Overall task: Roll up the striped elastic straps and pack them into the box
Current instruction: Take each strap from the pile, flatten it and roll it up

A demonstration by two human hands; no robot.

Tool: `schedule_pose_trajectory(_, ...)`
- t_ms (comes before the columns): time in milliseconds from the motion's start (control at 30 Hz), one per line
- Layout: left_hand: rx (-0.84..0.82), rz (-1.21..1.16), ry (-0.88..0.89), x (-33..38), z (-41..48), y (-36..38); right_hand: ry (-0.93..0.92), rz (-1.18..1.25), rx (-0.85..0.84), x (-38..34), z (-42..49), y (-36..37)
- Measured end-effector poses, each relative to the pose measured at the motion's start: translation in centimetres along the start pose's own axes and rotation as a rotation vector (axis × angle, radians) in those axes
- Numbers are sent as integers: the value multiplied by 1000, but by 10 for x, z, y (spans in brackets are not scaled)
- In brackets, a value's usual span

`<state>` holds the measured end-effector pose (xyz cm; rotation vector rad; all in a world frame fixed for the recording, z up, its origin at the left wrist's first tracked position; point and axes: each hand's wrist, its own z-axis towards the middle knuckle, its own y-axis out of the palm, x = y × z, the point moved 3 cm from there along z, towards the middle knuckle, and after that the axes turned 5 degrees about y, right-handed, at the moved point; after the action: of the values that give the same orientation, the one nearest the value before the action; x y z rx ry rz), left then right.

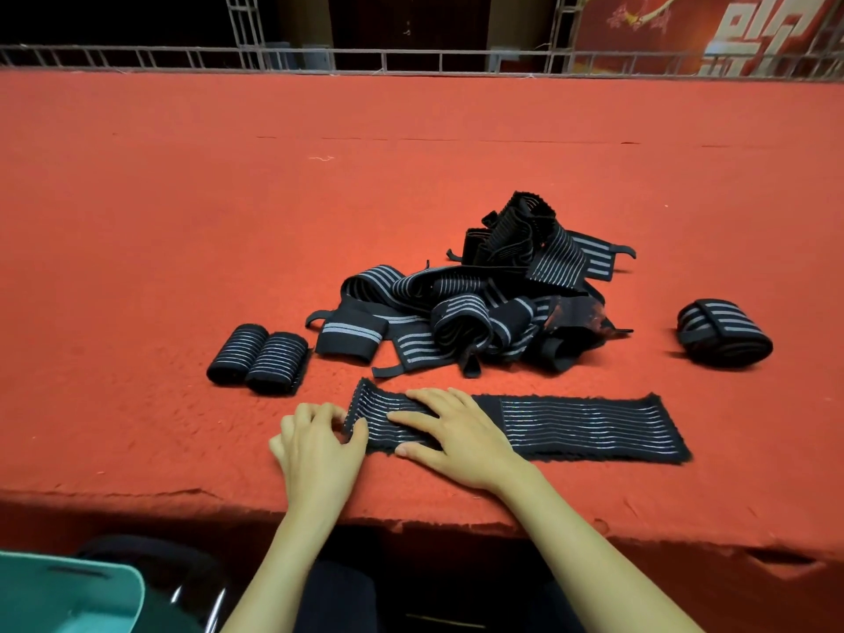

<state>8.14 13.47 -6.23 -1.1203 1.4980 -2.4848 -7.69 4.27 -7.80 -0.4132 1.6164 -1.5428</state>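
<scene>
**Flat strap pinned at the counter's near edge**

A black ribbed elastic strap (593,427) with thin pale stripes lies flat on the fuzzy red counter (182,221). The left hand (315,443) pinches its crinkled left end with curled fingers. The right hand (456,431) presses on it, fingers straight. Behind lies a tangled strap pile (479,303), with two tight cylindrical rolls (258,354) at its left and a thicker roll (724,333) at its right. A teal box (68,596) corner shows below the counter.

**Bright table, dark surroundings**

Even light from above falls on the red tabletop (182,198), leaving short, soft shadows under the pile of straps (479,308). The flat strap (593,427) shows its stripes sharply. Beyond the metal railing (456,51) the room is nearly black, as is the space under the table. Wide-angle distortion bows the railing and the table's near edge.
</scene>
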Motion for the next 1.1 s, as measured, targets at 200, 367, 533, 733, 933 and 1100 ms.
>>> schedule_pose_trajectory(200,110,-154,157,6,-9,-2,25,24,22,0,0,0)
schedule_pose_trajectory(367,61,-142,305,5,-12,3,23,29,34,0,-1,0)
schedule_pose_trajectory(533,-36,-122,302,13,-13,11,29,39,51,1,-1,0)
schedule_pose_trajectory(733,-126,-110,261,16,-2,13,64,27,-43,15,-10,-11)
schedule_pose_trajectory(933,-138,-97,199,19,-4,14,151,17,18,54,-41,-23)
schedule_pose_trajectory(1100,-129,-175,157,27,-3,12,162,37,73,56,-46,-20)
